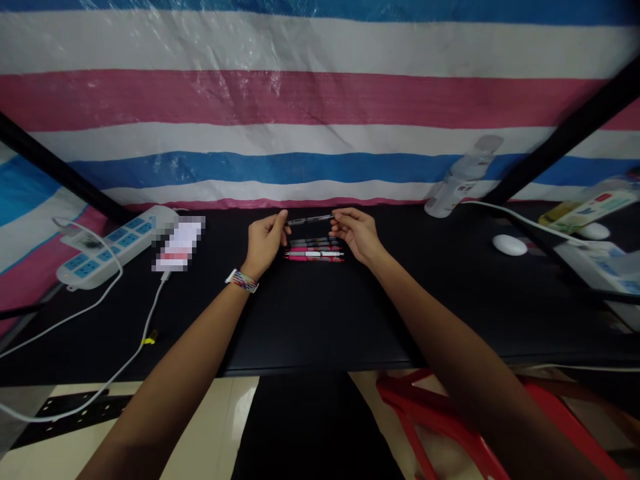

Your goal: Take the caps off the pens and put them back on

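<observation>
A dark pen (pixel 311 219) is stretched sideways between my two hands, just beyond a row of other pens. My left hand (pixel 266 241), with a multicoloured band at the wrist, pinches its left end between thumb and fingers. At the other end, the fingertips of my right hand (pixel 359 233) close on the pen's tip. Nearer to me lie several pens (pixel 315 254) side by side on the black table (pixel 310 320); some are dark, others pink, red or white. Their ends point left and right, parallel to the held pen.
On the left are a white power strip (pixel 107 247) and a blurred-out phone (pixel 180 245) with a cable. To the right stand a clear bottle (pixel 463 177), a white mouse (pixel 509 245) and another power strip (pixel 595 267). A red stool (pixel 440 413) is below the table edge.
</observation>
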A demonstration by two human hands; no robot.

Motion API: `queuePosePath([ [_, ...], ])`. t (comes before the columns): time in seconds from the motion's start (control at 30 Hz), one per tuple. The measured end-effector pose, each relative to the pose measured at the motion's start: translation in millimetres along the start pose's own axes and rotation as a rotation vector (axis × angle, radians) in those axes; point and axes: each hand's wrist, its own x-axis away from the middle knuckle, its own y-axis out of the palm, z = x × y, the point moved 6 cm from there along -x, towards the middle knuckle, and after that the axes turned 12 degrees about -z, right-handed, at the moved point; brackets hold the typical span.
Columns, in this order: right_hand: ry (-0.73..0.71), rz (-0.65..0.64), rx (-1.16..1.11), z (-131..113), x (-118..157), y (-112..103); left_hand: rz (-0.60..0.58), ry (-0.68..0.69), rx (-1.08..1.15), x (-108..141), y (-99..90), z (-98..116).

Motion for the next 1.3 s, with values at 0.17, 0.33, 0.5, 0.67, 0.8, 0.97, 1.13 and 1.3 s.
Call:
queuePosePath([
  [0.17,-0.002,0.032,-0.007,1.9,0.3,0.6,-0.028,-0.014,0.145,-1.1,6.1,-5.5],
  [0.33,0.024,0.044,-0.007,2.3,1.0,0.9,-0.002,-0.046,0.123,0.3,3.3,-3.8],
  [0.5,0.022,0.043,0.007,3.5,0.3,0.1,-0.031,-0.010,0.071,-2.1,3.4,-2.7],
  [0.67,0.027,0.056,0.006,3.8,-0.2,-0.9,-0.034,-0.011,0.114,-3.3,2.7,-8.2],
  [0.8,0.013,0.049,-0.023,-0.7,-1.1,-4.7,0.032,-0.066,0.042,-3.2,-5.4,-14.0],
  [0.97,-0.021,0.051,-0.053,-6.5,-3.2,-13.3,0.069,-0.021,0.148,-6.9,-8.8,-17.0],
  [1.13,-0.017,0.102,-0.059,-6.1,-4.7,-19.8,0.089,-0.006,0.153,-8.1,-10.6,-20.2],
  [1.3,-0.003,0.128,-0.045,-5.5,-6.0,-23.4,0.118,-0.028,0.189,-7.3,-12.7,-21.8],
])
